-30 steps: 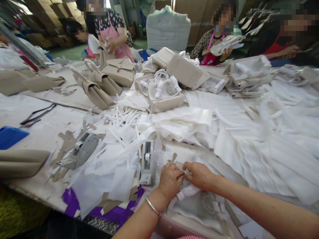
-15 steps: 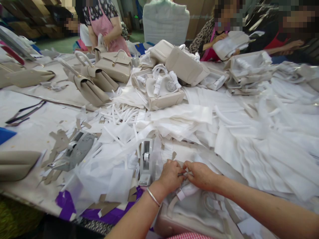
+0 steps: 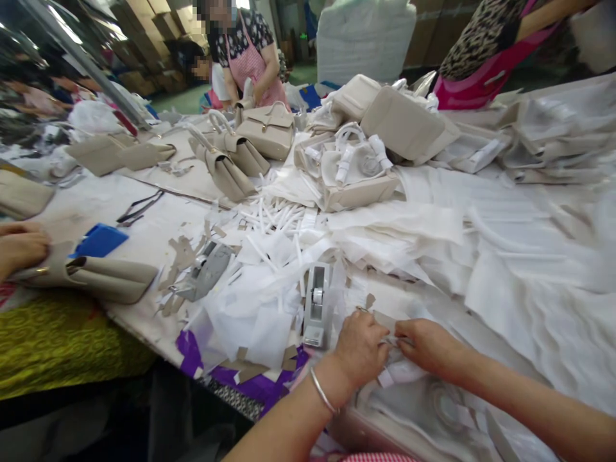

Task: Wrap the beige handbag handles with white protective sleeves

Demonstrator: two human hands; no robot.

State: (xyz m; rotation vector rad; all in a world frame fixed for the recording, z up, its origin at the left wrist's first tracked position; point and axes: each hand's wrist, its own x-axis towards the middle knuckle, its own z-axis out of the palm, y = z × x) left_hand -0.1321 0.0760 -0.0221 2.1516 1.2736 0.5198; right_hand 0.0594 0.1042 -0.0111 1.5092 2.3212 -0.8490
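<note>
A beige handbag [image 3: 366, 423] lies in front of me at the table's near edge, covered with thin clear-white wrapping. Above its wrapped handle [image 3: 402, 371], my left hand [image 3: 363, 340] and my right hand [image 3: 426, 346] almost meet. The fingers of both are closed in a pinch on a thin greyish strip [image 3: 391, 339]; its exact kind is too small to tell. Left of my left hand stands a grey tape dispenser [image 3: 316, 321]. Farther left, a second tape dispenser [image 3: 208, 273] lies among scraps of beige material [image 3: 179, 256].
White foam sheets [image 3: 524, 308] spread across the right side. Wrapped handbags [image 3: 359, 192] are piled beyond, and finished-looking bags [image 3: 231, 170] stand at back left. A co-worker's hand [image 3: 22, 247] is at another beige bag [image 3: 115, 276] on the left. Another person [image 3: 250, 58] stands across the table.
The view has swung left, so the table's contents sit farther right and a co-worker's hand shows at left. My hands keep the same pinch over the bag.
</note>
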